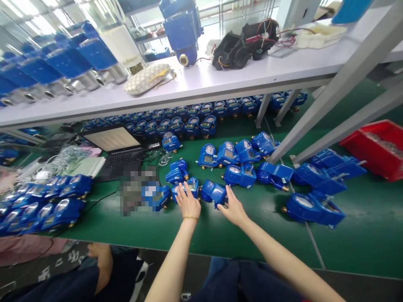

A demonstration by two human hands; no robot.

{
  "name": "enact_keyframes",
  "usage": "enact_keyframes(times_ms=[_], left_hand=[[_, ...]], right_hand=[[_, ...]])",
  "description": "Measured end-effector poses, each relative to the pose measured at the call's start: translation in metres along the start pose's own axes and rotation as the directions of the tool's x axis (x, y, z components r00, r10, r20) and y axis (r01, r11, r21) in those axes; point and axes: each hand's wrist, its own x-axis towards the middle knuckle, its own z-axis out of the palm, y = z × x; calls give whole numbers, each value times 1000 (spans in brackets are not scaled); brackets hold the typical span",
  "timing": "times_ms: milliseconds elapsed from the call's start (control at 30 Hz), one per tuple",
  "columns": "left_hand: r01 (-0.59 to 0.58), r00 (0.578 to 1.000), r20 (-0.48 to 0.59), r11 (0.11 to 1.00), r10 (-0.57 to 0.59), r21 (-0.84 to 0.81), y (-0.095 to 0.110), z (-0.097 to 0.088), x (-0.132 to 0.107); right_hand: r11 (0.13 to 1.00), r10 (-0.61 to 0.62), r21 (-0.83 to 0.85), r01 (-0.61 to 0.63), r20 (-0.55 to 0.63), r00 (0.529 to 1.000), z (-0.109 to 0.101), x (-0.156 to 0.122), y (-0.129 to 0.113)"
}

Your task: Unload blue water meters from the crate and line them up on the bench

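Many blue water meters with brass fittings lie on a green bench [220, 235]. My left hand [188, 202], a thin bracelet on its wrist, rests on top of one blue meter [190, 185], its fingers spread over it. My right hand [232, 206] touches the side of a neighbouring blue meter [213, 192], which lies on its side. Both arms reach forward from the bench's near edge. Just behind these stand another meter [178, 170] and a meter with a round dial [239, 174].
A laptop [117, 147] stands open at the left with cables beside it. Rows of meters [47, 203] fill the left. A red bin [379, 147] sits at right. Grey frame struts [333, 96] slant down. A white shelf [201, 84] above holds more devices. Another person's arm [100, 262] is at lower left.
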Motion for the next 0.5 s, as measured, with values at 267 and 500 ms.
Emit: enact_keyframes(times_ms=[267,500], left_hand=[[-5,997,-72,997,-1,-82,-14,17,-60],[-5,1000,-25,999,4,-34,-31,32,-72]], right_hand=[[988,140,137,-75,-558,818,-80,43,44],[992,123,66,-106,-391,912,-41,72,29]])
